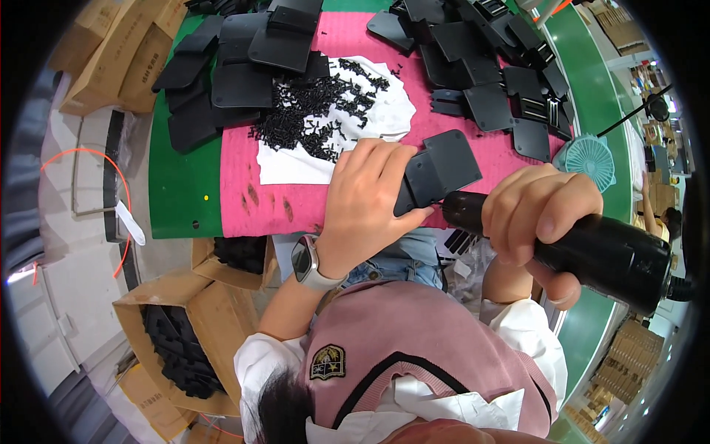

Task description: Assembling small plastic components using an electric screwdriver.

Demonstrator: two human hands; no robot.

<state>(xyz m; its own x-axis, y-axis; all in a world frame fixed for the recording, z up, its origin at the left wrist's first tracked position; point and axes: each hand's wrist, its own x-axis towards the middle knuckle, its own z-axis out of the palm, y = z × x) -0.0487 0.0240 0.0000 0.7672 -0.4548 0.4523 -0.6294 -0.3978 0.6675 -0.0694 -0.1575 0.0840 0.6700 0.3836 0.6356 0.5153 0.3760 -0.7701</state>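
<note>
My left hand is closed on a black plastic bracket near the front edge of the pink mat, thumb along its lower edge and fingers over its left side. In my right hand is a thick black electric screwdriver, lying almost level with its tip pointing left. That tip is at the bracket's lower edge, close to my left thumb; whether a screw sits on it is too small to tell. Beyond my left hand, many small black screws lie heaped on a white cloth.
Stacked black plastic parts stand at the far left and far right of the pink mat. A teal fan stands by the right edge. Below left, a carton holds black parts. Another person is at far right.
</note>
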